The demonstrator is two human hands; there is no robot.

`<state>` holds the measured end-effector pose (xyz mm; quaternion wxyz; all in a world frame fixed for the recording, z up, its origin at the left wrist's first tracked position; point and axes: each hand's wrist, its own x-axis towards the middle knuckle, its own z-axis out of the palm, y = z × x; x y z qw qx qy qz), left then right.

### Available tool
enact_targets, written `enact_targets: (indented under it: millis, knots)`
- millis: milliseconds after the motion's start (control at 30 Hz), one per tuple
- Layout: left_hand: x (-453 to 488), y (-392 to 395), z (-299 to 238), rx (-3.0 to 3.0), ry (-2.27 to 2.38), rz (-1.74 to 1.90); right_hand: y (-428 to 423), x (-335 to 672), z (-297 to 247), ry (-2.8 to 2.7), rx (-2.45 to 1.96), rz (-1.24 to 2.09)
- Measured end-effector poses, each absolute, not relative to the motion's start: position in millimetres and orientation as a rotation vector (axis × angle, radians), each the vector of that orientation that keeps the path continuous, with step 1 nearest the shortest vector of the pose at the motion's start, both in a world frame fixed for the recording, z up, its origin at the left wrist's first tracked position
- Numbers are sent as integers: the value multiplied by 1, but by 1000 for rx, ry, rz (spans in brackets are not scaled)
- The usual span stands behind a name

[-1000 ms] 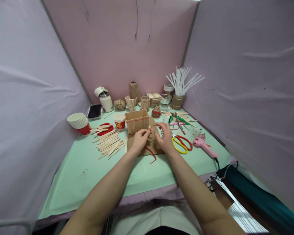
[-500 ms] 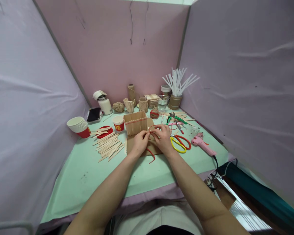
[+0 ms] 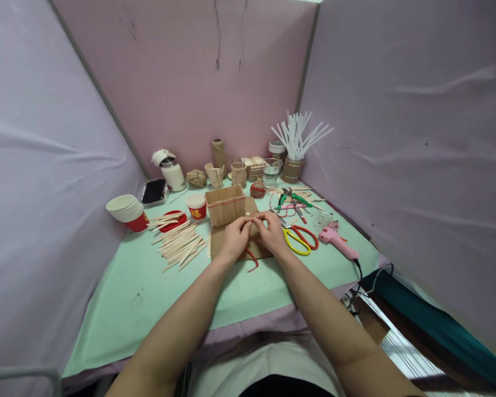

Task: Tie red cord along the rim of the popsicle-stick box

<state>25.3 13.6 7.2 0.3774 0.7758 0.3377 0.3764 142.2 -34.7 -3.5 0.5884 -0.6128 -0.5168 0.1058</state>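
Note:
Both hands meet over a brown cardboard sheet [image 3: 220, 241], fingertips pinched close together. My left hand [image 3: 236, 236] is closed on a red cord [image 3: 253, 261], whose loose end hangs below it and curls onto the green table. Opposite it, my right hand [image 3: 270, 231] pinches the same cord, and a thin loop of it shows above the fingertips. Just behind the hands stands an open box of wooden craft sticks [image 3: 226, 207] with a red line around its upper part. Scissors with yellow and red handles [image 3: 298, 240] lie right beside my right hand.
Loose craft sticks [image 3: 181, 245], a red lid [image 3: 173, 220] and paper cups [image 3: 128, 212] lie to the left. Green-handled pliers [image 3: 295, 197] and a pink glue gun [image 3: 339, 243] lie right. Along the back stand jars, twine, a glass of water [image 3: 271, 173] and white sticks [image 3: 300, 135].
My right hand's fingers have drawn down and closed into a pinch nearer my left fingertips. The cord loop above them looks smaller. The whole view has shifted slightly.

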Motion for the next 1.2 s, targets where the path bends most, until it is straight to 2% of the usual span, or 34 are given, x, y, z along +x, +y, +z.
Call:
enact_targets:
  millis: [133, 233, 500, 1200]
  knots:
    - [27, 12, 9, 1976, 851, 927, -30, 143, -9, -991, -1272, 602]
    - [27, 12, 8, 1954, 865, 903, -28, 145, -14, -944, -1247, 709]
    - [27, 18, -3, 1796, 881, 883, -30, 149, -12, -1066, -1401, 407]
    - [26, 14, 3, 1855, 825, 812, -33, 146, -7, -1099, -1314, 453]
